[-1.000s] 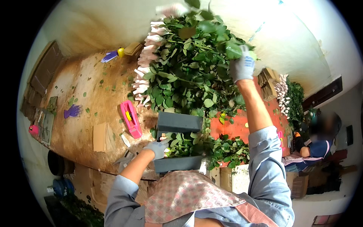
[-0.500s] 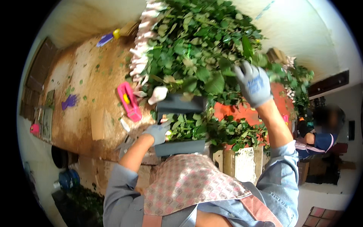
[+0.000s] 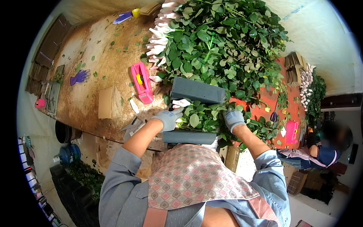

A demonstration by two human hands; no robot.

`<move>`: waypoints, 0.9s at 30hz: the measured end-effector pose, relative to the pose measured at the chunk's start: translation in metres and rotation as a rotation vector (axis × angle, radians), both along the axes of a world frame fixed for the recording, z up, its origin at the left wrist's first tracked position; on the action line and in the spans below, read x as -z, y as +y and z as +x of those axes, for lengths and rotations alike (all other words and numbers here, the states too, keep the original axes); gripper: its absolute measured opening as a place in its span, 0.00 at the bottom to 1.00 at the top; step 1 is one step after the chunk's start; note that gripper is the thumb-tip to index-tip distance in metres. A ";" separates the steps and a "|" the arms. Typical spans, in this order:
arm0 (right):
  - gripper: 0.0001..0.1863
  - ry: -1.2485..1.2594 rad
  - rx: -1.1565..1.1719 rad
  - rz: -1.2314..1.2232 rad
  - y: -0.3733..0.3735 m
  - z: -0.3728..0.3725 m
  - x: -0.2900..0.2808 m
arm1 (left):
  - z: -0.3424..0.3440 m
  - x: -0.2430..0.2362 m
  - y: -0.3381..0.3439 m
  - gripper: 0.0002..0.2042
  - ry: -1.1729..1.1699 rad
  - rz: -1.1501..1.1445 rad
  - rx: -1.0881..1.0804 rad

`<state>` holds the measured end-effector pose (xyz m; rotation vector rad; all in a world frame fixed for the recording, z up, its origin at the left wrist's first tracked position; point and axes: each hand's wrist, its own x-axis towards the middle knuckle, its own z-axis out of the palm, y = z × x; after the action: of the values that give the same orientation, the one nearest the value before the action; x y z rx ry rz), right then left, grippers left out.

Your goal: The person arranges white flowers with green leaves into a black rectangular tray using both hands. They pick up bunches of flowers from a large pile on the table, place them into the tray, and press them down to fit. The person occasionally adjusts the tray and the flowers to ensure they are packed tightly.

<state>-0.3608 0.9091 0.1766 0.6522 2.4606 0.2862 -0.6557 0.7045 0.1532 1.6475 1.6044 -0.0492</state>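
Observation:
Between two dark grey ridged blocks, the far one (image 3: 198, 90) and the near one (image 3: 189, 137), lies a bunch of leafy roses (image 3: 194, 118), heads to the left. My gloved left hand (image 3: 166, 119) curls at the heads, its fingertips against the buds under a rose bud in a white sleeve (image 3: 181, 103). At the right end of the bunch, my gloved right hand (image 3: 234, 118) closes around the leafy stems; foliage partly hides its fingertips. A large pile of roses (image 3: 230, 41) lies beyond the blocks, its sleeved heads (image 3: 159, 41) lined up on the left.
A pink tape dispenser (image 3: 142, 84), folded cardboard (image 3: 109, 103) and a purple glove (image 3: 79, 77) lie on the wooden table (image 3: 124, 68). At right are a red surface (image 3: 266, 102), scissors (image 3: 274, 116) and another pink dispenser (image 3: 291, 131). A person (image 3: 317, 153) stands at far right.
My right hand has come down from the large pile to the stems between the blocks. A sleeved rose now lies on the bunch beside my left hand. The view has shifted.

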 end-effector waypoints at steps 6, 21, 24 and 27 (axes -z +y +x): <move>0.14 0.170 -0.142 -0.223 -0.066 -0.089 -0.097 | 0.002 0.006 -0.005 0.27 0.010 -0.028 -0.043; 0.10 0.688 -0.299 -0.222 -0.052 -0.134 0.037 | -0.008 -0.010 0.000 0.19 0.085 0.472 -0.128; 0.10 0.711 -0.320 -0.216 -0.047 -0.129 0.045 | -0.017 -0.004 0.018 0.16 0.338 0.571 -0.218; 0.11 0.686 -0.325 -0.243 -0.046 -0.130 0.049 | -0.022 0.005 0.028 0.11 0.493 0.518 -0.136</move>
<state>-0.4907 0.8632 0.1280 0.2601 3.1916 -0.1487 -0.6773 0.7325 0.1483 2.0152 2.2408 0.0382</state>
